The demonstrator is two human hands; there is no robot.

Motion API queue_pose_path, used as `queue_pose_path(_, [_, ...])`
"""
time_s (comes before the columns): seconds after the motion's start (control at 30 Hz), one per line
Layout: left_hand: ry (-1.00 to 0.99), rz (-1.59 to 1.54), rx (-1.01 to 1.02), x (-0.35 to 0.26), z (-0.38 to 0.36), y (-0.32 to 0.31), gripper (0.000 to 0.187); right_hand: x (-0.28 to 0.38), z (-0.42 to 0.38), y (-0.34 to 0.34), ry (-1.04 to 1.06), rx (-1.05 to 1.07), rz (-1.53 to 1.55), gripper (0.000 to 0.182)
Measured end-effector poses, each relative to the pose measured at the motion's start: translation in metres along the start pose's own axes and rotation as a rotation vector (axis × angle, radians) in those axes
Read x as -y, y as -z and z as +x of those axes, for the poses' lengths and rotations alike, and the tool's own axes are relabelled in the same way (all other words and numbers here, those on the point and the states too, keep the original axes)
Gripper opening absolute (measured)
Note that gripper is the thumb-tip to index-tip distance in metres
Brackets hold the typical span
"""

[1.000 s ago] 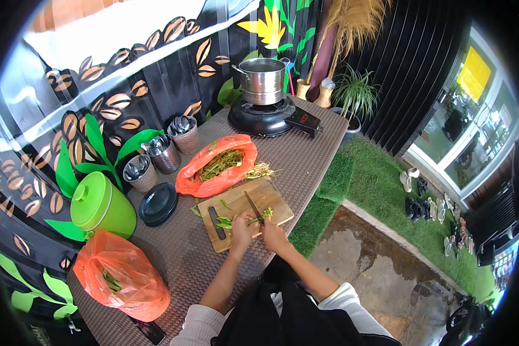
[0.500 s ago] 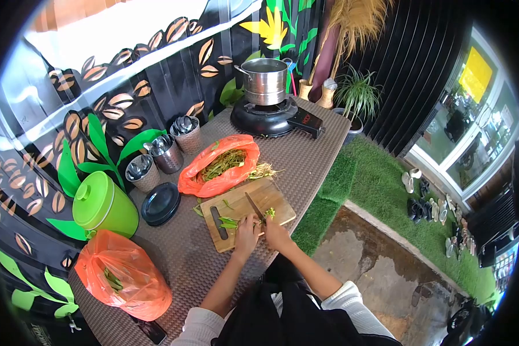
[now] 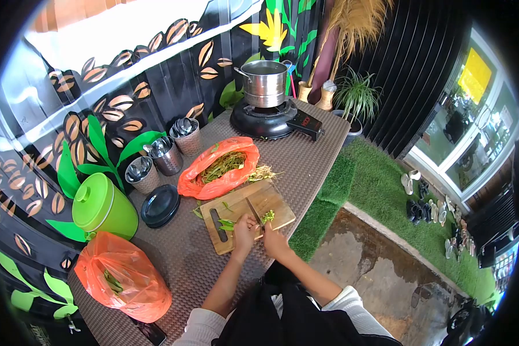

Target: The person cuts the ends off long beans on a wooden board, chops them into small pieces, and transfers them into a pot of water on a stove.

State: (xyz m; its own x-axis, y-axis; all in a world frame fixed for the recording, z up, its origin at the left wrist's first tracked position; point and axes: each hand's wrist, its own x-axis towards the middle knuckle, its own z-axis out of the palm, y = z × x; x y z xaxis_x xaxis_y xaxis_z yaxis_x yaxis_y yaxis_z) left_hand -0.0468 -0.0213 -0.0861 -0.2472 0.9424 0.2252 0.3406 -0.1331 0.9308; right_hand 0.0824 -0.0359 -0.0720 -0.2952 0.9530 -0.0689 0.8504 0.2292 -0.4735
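Observation:
On the wooden cutting board point(image 3: 278, 203), my right hand point(image 3: 275, 242) grips a knife point(image 3: 253, 210), its blade pointing away from me. Curled fingers of my left hand point(image 3: 245, 232) rest close to the blade, closed on green stalks, mostly hidden by the fingers. Leafy ends point(image 3: 226, 224) show left of that hand, near the board's slotted handle. A small heap of chopped greens point(image 3: 268, 215) lies just right of the blade. Behind the board, an open orange plastic bag point(image 3: 216, 189) holds long green stalks point(image 3: 222, 167).
A steel pot point(image 3: 264, 86) sits on a black portable stove point(image 3: 262, 121) at the far end. Metal cups of cutlery point(image 3: 166, 157), dark plates point(image 3: 160, 206) and a green lidded container point(image 3: 105, 206) line the wall side. Another orange bag point(image 3: 130, 282) and a phone point(image 3: 150, 333) are at near left.
My left hand has drawn slightly left and its fingers are more curled. The chopped heap right of the blade is more exposed. The knife has shifted slightly.

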Motion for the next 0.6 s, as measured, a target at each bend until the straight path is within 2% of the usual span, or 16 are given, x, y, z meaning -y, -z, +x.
queue_pose_path(0.03, [-0.001, 0.000, -0.002, -0.003, -0.001, 0.001, 0.018, 0.008, -0.007, 0.002, -0.039, -0.029, -0.017, 0.025])
queue_pose_path(0.07, [-0.022, 0.025, -0.003, -0.005, -0.004, 0.001, 0.016, 0.017, -0.008, 0.005, -0.129, 0.038, -0.012, 0.023])
queue_pose_path(0.1, [-0.042, 0.050, -0.003, -0.006, -0.007, 0.001, 0.014, 0.018, -0.005, 0.005, -0.130, 0.040, -0.014, 0.023])
queue_pose_path(0.13, [-0.038, 0.049, -0.003, -0.007, -0.009, 0.000, 0.014, 0.017, 0.000, 0.005, -0.111, 0.037, 0.000, 0.024])
queue_pose_path(0.2, [-0.223, 0.263, -0.042, -0.008, -0.015, 0.000, 0.011, 0.013, 0.007, 0.005, -0.095, 0.039, 0.015, 0.025])
queue_pose_path(0.3, [-0.278, 0.317, -0.046, -0.011, -0.019, 0.002, 0.010, 0.005, 0.010, 0.011, -0.005, 0.062, 0.013, 0.023])
queue_pose_path(0.33, [-0.278, 0.317, -0.047, -0.008, -0.018, 0.002, 0.010, 0.011, 0.002, 0.017, -0.043, 0.062, 0.008, 0.022])
queue_pose_path(0.4, [-0.126, 0.155, -0.061, -0.005, -0.014, 0.001, 0.013, 0.018, -0.006, 0.018, -0.078, 0.062, 0.000, 0.022])
queue_pose_path(0.47, [-0.093, 0.130, -0.037, -0.005, -0.010, 0.004, 0.013, 0.024, -0.012, 0.011, -0.165, 0.095, 0.006, 0.023])
queue_pose_path(0.6, [-0.054, 0.048, -0.026, 0.002, -0.005, 0.003, 0.019, 0.010, 0.009, 0.002, -0.118, 0.080, 0.066, 0.025])
